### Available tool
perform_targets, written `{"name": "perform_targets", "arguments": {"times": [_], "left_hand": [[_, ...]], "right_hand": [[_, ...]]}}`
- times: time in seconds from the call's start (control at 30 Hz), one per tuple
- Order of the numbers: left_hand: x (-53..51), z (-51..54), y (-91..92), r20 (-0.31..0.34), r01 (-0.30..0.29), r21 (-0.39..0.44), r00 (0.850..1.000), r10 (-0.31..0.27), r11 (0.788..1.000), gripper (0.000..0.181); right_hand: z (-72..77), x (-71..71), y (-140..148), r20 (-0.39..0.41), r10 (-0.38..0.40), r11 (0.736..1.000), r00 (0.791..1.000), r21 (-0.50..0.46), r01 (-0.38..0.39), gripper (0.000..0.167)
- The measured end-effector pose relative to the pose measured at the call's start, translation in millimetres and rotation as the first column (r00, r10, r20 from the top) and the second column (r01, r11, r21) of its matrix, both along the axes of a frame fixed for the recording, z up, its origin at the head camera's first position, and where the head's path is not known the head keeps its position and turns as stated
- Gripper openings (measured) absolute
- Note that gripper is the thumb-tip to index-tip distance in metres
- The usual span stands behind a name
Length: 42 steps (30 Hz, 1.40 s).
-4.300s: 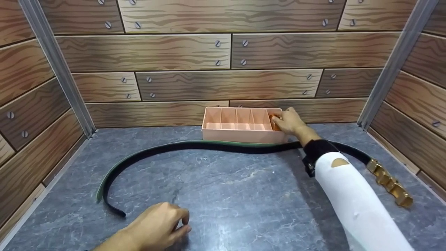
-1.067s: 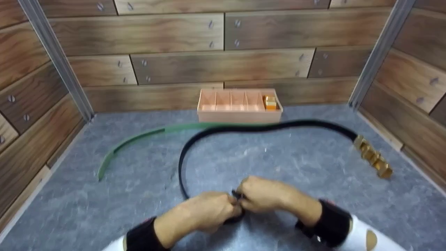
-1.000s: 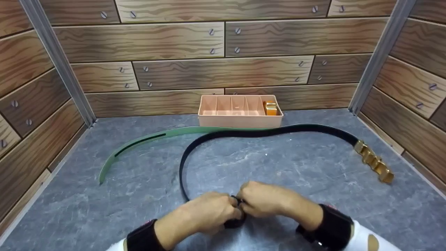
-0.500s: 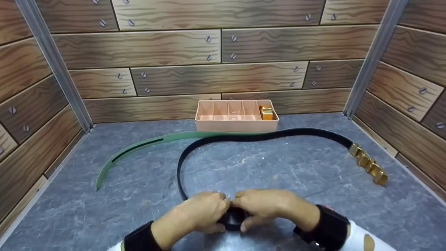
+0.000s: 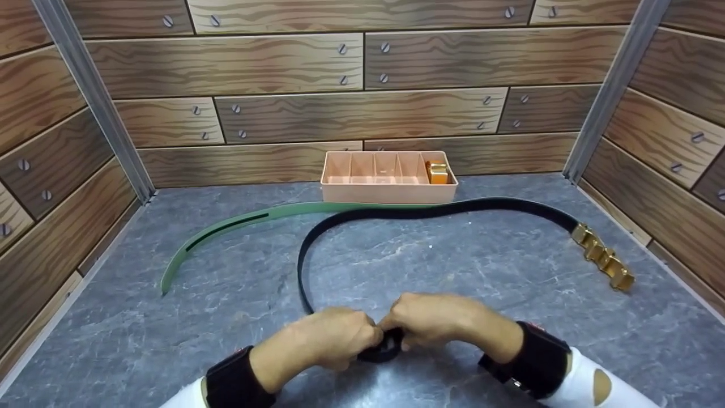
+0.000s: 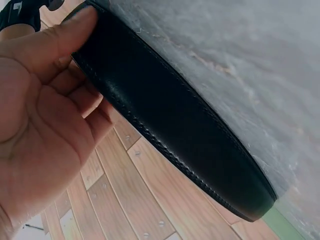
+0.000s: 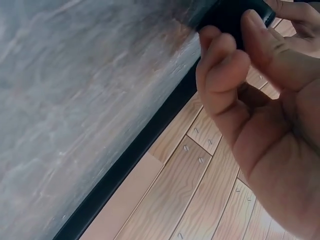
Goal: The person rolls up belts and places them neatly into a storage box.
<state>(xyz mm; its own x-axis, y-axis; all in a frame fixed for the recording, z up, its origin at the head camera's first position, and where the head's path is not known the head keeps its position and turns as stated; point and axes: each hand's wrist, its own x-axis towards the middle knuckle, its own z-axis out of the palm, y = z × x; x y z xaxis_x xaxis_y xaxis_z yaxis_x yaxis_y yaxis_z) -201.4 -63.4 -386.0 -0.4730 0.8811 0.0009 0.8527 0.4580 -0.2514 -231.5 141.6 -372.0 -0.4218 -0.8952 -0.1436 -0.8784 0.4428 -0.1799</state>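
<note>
A: Where is the black belt (image 5: 396, 213) lying?

B: It is curving across the grey table (image 5: 141, 351), through the middle of the frame. One part is bending down to the bottom middle and making a small loop (image 5: 379, 357) right at the two hands.

A: What is the left hand (image 5: 342, 337) doing?

B: It is gripping the black belt, at the left side of the small loop. In the left wrist view the thumb is pressing on the belt at the upper left, and the fingers are curling behind it.

A: And the right hand (image 5: 433, 317)?

B: It is pinching the black belt too, just beside the left hand. In the right wrist view this is showing near the upper right.

A: What is lying around them?

B: Gold pieces (image 5: 603, 256) are sitting at the belt's right end. A green strip (image 5: 306, 208) is reaching out to the left, close behind the belt. A pink box (image 5: 389, 194) is standing near the top middle, and an orange and gold thing (image 5: 438, 174) is resting in its far right slot.
</note>
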Motion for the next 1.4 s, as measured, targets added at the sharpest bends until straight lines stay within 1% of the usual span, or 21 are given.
{"name": "perform_targets", "arguments": {"times": [0.07, 0.1, 0.17, 0.23, 0.3, 0.43, 0.53, 0.63, 0.67, 0.73, 0.8, 0.87, 0.93, 0.97, 1.03, 1.1, 1.17, 1.2, 1.3, 1.37, 1.4], "left_hand": [[0.5, -0.1, -1.1, -0.081, 0.046, 0.015, 0.996, -0.045, 0.999, 0.020], [0.7, -0.6, -1.7, -0.135, 0.075, 0.019, 0.988, -0.072, 0.997, 0.019], [0.5, -2.8, -2.4, -0.244, 0.143, 0.038, 0.961, -0.130, 0.989, 0.015], [-0.2, -5.9, -3.3, -0.324, 0.211, 0.070, 0.929, -0.178, 0.975, 0.014], [-2.1, -9.4, -4.2, -0.367, 0.263, 0.108, 0.907, -0.207, 0.959, 0.016], [-7.7, -13.6, -7.6, -0.379, 0.317, 0.169, 0.895, -0.236, 0.933, 0.023], [-12.4, -15.4, -10.2, -0.350, 0.332, 0.211, 0.904, -0.246, 0.919, 0.023], [-15.6, -18.4, -11.0, -0.279, 0.317, 0.288, 0.931, -0.237, 0.904, 0.022], [-15.7, -19.4, -10.7, -0.254, 0.298, 0.309, 0.941, -0.223, 0.903, 0.022], [-14.4, -21.2, -9.1, -0.212, 0.240, 0.323, 0.961, -0.177, 0.915, 0.022], [-11.9, -21.8, -6.8, -0.179, 0.167, 0.307, 0.977, -0.116, 0.937, 0.024], [-9.9, -22.2, -4.7, -0.150, 0.091, 0.286, 0.988, -0.050, 0.954, 0.025], [-9.9, -22.7, -3.5, -0.108, 0.044, 0.296, 0.994, -0.012, 0.954, 0.028], [-10.6, -23.4, -3.5, -0.073, 0.022, 0.324, 0.997, 0.002, 0.946, 0.032], [-12.9, -25.1, -4.3, 0.009, -0.017, 0.402, 1.000, 0.014, 0.915, 0.039], [-15.4, -27.1, -5.4, 0.080, -0.031, 0.478, 0.997, -0.008, 0.878, 0.049], [-17.2, -29.1, -6.6, 0.129, -0.042, 0.538, 0.991, -0.033, 0.842, 0.056], [-17.8, -29.7, -7.2, 0.140, -0.041, 0.554, 0.989, -0.045, 0.831, 0.058], [-19.9, -29.9, -9.1, 0.162, -0.025, 0.561, 0.984, -0.079, 0.827, 0.060], [-21.7, -28.0, -11.7, 0.191, -0.030, 0.542, 0.978, -0.088, 0.840, 0.061], [-22.9, -26.8, -13.3, 0.199, -0.033, 0.520, 0.976, -0.084, 0.854, 0.062]], "right_hand": [[0.6, -1.6, -2, -0.037, 0.035, 0.999, 0.999, -0.010, -0.035, 0.024], [0.7, -2.8, -2, -0.050, 0.057, 0.998, 0.997, -0.014, -0.058, 0.023], [1.0, -5.7, -4, -0.074, 0.104, 0.994, 0.992, -0.018, -0.106, 0.024], [0.8, -9.1, -4, -0.058, 0.132, 0.991, 0.990, -0.024, -0.134, 0.027], [0.1, -12.2, -5, -0.033, 0.134, 0.990, 0.990, -0.031, -0.135, 0.029], [-1.9, -17.2, -6, 0.010, 0.104, 0.993, 0.995, -0.055, -0.103, 0.026], [-3.9, -20.0, -6, 0.072, 0.056, 0.994, 0.996, -0.095, -0.049, 0.027], [-6.9, -20.2, -3, 0.178, -0.029, 0.985, 0.984, -0.163, 0.059, 0.030], [-7.8, -19.0, -2, 0.189, -0.056, 0.978, 0.980, -0.185, 0.092, 0.029], [-8.9, -14.3, 2, 0.157, -0.099, 0.967, 0.983, -0.219, 0.132, 0.028], [-8.8, -7.9, 4, 0.074, -0.106, 0.962, 0.992, -0.244, 0.121, 0.023], [-8.0, -1.8, 6, -0.011, -0.105, 0.961, 0.994, -0.260, 0.099, 0.016], [-7.0, 1.7, 6, -0.045, -0.097, 0.961, 0.994, -0.263, 0.082, 0.016], [-6.7, 2.3, 5, -0.046, -0.095, 0.960, 0.994, -0.269, 0.079, 0.016], [-6.9, 1.7, 1, -0.034, -0.090, 0.959, 0.995, -0.272, 0.078, 0.019], [-8.6, 0.0, -3, -0.027, -0.074, 0.964, 0.997, -0.258, 0.065, 0.020], [-11.4, -1.7, -9, -0.057, -0.041, 0.970, 0.998, -0.243, 0.026, 0.018], [-13.0, -2.4, -11, -0.084, -0.021, 0.973, 0.996, -0.232, 0.001, 0.017], [-16.7, -3.5, -16, -0.165, 0.023, 0.981, 0.986, -0.187, -0.054, 0.013], [-18.3, -4.2, -18, -0.219, 0.043, 0.985, 0.975, -0.153, -0.078, 0.011], [-18.6, -4.4, -18, -0.233, 0.053, 0.987, 0.971, -0.136, -0.087, 0.011]]}}
